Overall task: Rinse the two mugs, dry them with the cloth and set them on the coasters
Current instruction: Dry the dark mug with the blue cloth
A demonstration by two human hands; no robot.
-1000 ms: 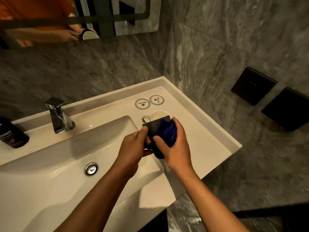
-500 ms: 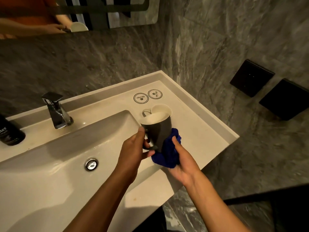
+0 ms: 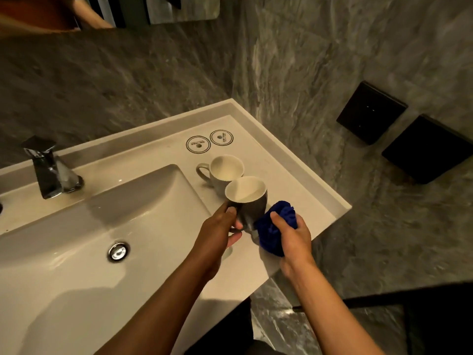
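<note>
My left hand [image 3: 217, 230] grips a dark grey mug [image 3: 252, 204] with a white inside, held upright by its handle just above the counter. My right hand [image 3: 291, 234] clutches a bunched blue cloth [image 3: 275, 226] pressed against the mug's lower right side. A second grey mug [image 3: 225, 170] stands on the counter right behind the held one, handle to the left. Two round white coasters [image 3: 198, 144] [image 3: 221, 137] with black rings lie side by side near the back wall, both bare.
The white basin [image 3: 89, 252] with a chrome drain [image 3: 118, 251] fills the left. A chrome tap [image 3: 50, 170] stands at the back left. The counter's raised rim [image 3: 307, 172] runs along the right. Grey marble wall with two black panels [image 3: 371, 112] lies beyond.
The cloth has come off the mug's front and now sits at its lower right side. The held mug has turned upright, its white inside showing, and the second mug behind it is uncovered.
</note>
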